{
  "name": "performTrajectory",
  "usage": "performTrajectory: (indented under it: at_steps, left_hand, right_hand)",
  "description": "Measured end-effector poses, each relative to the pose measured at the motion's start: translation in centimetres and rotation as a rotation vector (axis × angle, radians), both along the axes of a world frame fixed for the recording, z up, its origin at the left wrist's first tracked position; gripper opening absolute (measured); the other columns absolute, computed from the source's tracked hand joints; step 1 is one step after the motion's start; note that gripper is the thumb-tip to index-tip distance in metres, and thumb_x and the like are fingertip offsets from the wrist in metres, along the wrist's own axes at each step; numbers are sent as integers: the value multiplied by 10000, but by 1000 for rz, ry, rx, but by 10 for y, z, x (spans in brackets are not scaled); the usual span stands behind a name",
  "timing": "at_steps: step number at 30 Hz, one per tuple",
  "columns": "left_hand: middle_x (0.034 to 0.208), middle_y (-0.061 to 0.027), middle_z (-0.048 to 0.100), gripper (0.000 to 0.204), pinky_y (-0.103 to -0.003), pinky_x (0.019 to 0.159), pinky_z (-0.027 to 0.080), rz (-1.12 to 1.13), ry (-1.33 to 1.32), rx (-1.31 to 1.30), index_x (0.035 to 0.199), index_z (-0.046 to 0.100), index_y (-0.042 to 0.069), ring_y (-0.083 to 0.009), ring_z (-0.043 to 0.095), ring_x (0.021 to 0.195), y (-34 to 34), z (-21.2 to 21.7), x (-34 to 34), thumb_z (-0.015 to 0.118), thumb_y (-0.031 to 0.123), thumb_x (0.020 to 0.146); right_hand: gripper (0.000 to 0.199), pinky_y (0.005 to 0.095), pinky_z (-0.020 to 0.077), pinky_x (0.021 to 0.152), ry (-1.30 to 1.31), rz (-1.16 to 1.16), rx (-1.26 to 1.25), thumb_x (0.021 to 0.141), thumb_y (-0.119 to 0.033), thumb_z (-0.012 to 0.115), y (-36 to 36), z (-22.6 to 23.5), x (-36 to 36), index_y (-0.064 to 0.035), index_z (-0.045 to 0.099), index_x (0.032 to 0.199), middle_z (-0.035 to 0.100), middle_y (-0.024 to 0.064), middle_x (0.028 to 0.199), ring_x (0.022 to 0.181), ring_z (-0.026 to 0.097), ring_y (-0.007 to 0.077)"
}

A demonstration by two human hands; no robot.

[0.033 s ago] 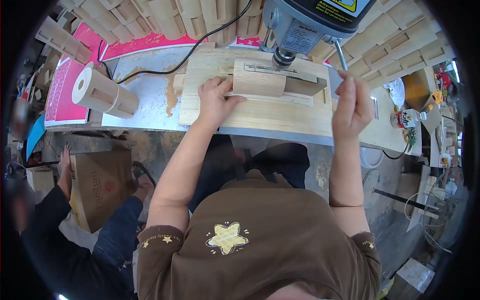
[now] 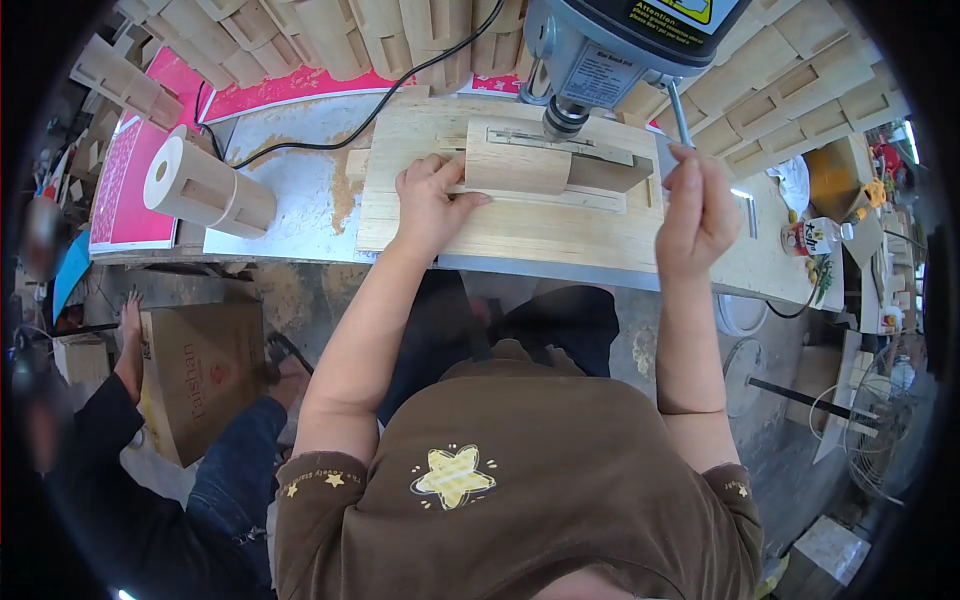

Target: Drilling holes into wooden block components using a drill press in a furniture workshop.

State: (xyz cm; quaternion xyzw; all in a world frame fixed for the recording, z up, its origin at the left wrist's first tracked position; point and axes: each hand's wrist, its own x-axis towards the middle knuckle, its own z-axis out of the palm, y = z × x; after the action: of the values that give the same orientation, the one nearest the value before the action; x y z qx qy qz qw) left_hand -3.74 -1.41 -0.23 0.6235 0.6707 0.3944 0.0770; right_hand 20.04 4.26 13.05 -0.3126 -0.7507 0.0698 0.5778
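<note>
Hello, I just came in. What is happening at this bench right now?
A person stands at a drill press. The left hand presses a small wooden block flat on a wooden board under the chuck. The right hand grips the metal feed lever. Whether the bit touches the wood cannot be seen. A round wooden piece lies to the left on the bench. Another person sits low at the left beside a cardboard box.

Our left hand presses the wooden block flat on the board. Our right hand closes its grip on the drill press lever
</note>
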Motion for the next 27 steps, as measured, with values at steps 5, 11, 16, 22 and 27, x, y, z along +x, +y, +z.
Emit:
performTrajectory:
  at_steps: [5, 11, 16, 22, 27]
  left_hand:
    - [777, -11, 548, 537, -386, 809, 333, -8, 7, -6, 1070, 654, 125, -231, 522, 835, 4, 1, 3, 804, 261, 573]
    - [773, -12, 549, 527, -384, 810, 333, -7, -16, 0, 1053, 664, 132, -231, 526, 838, 5, -4, 2, 809, 261, 563]
    - [778, -19, 557, 514, -400, 820, 326, 11, -29, -23, 1030, 673, 135, -230, 534, 849, 3, 3, 5, 813, 271, 555]
    - [778, -22, 551, 432, -397, 869, 280, 3, 96, 91, 1008, 674, 165, -222, 529, 852, 15, 2, 37, 791, 290, 611]
    - [812, -25, 554, 498, -413, 859, 287, -10, 75, 32, 1066, 654, 168, -231, 524, 862, 15, 4, 39, 788, 301, 605]
  right_hand:
    - [113, 288, 397, 570, -16, 28, 69, 835, 0, 547, 19, -48, -1, 14, 636, 904, 563, 71, 683, 619, 522, 181]
    - [106, 297, 404, 609, -79, 36, 75, 817, 2, 557, 18, -45, 3, -4, 634, 890, 562, 78, 689, 659, 528, 211]
    - [150, 277, 375, 539, -40, 33, 115, 874, -87, 509, 21, 25, 9, 19, 608, 836, 522, 61, 647, 567, 474, 141]
    - [334, 332, 449, 663, -116, -285, -159, 873, -274, 500, 96, 119, -25, 41, 606, 842, 599, 221, 740, 712, 596, 292]
    - [324, 345, 438, 610, -181, -200, -16, 873, -239, 504, 124, 112, -21, 55, 585, 762, 557, 207, 648, 625, 562, 278]
